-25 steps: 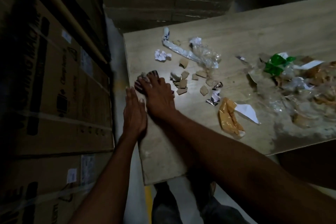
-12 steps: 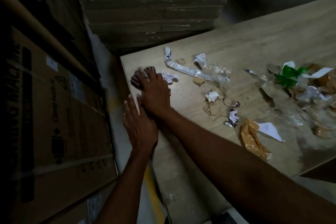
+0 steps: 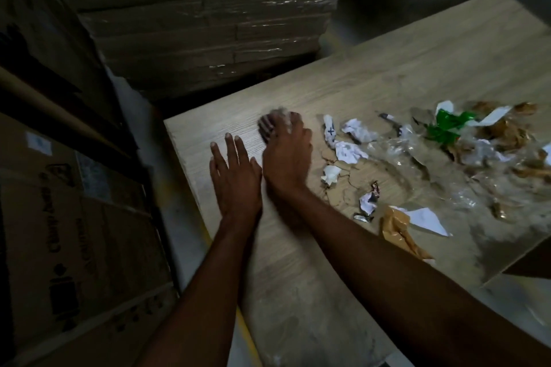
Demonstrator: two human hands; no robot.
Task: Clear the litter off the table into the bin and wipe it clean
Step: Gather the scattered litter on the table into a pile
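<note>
Near the table's (image 3: 417, 68) left corner, the left hand (image 3: 235, 179) lies flat and open; the right hand (image 3: 286, 155) closes over a white scrap (image 3: 280, 114). Litter (image 3: 447, 152) lies scattered rightward. Gathering seems underway; next it needs carrying to the bin, which is unseen.

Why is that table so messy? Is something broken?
Litter is strewn over the table: crumpled paper, clear plastic, a green wrapper, torn cardboard bits. Nothing looks broken.
</note>
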